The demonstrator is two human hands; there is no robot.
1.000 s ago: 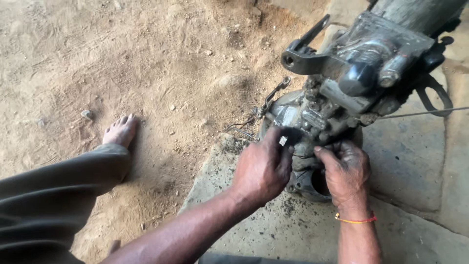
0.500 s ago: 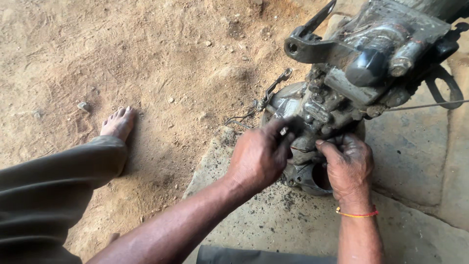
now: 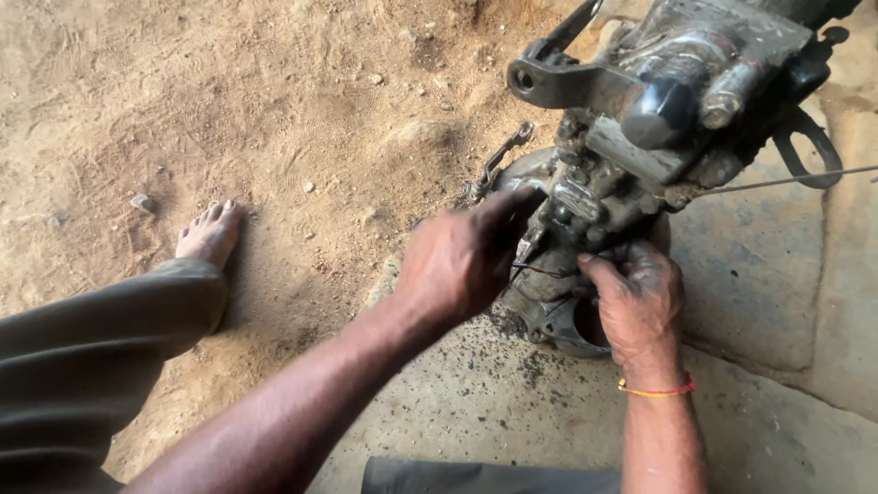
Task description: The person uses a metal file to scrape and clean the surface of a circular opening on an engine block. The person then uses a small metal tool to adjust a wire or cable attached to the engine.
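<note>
Left grip: the left hand (image 3: pixel 457 261) reaches right and up, fingers pressed against the engine (image 3: pixel 631 137) side by the thin red wire (image 3: pixel 540 270); whether it pinches anything I cannot tell.
Right grip: the right hand (image 3: pixel 640 302) is curled on the engine's lower housing beside the round opening (image 3: pixel 585 329); what it clasps is hidden.
Engine: stands on the slab (image 3: pixel 750 274) at its left edge, long axis tilted up and right, away from both hands.
Nearer hand: both touch it; the right lies lower.
Beyond: bare foot (image 3: pixel 210 233) on the dirt floor (image 3: pixel 229 110), well apart.
</note>
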